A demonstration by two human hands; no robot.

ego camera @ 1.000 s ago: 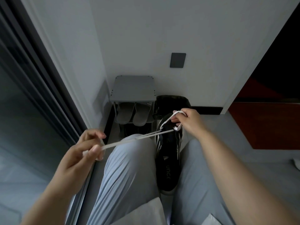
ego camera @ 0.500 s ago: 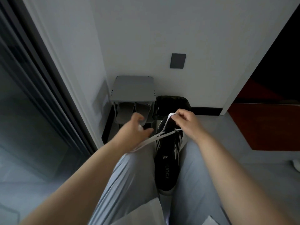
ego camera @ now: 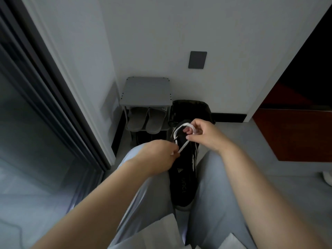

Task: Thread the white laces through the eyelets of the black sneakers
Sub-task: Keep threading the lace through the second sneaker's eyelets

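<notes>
Between the person's knees, on the floor, the black sneaker (ego camera: 184, 169) stands toe toward the wall. Over its toe end the right hand (ego camera: 204, 135) pinches a loop of the white lace (ego camera: 181, 127); the left hand (ego camera: 158, 157) pinches the lace's other end, near the grey shoe rack (ego camera: 146, 92).

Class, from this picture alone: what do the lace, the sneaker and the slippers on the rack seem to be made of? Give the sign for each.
Lace: flat woven fabric, matte white; it bends in a soft loop.
Sneaker: probably synthetic textile, matte black with printed white marks; too dark to be sure.
Slippers: likely moulded foam or rubber, smooth, matte grey, no seams showing.
</notes>
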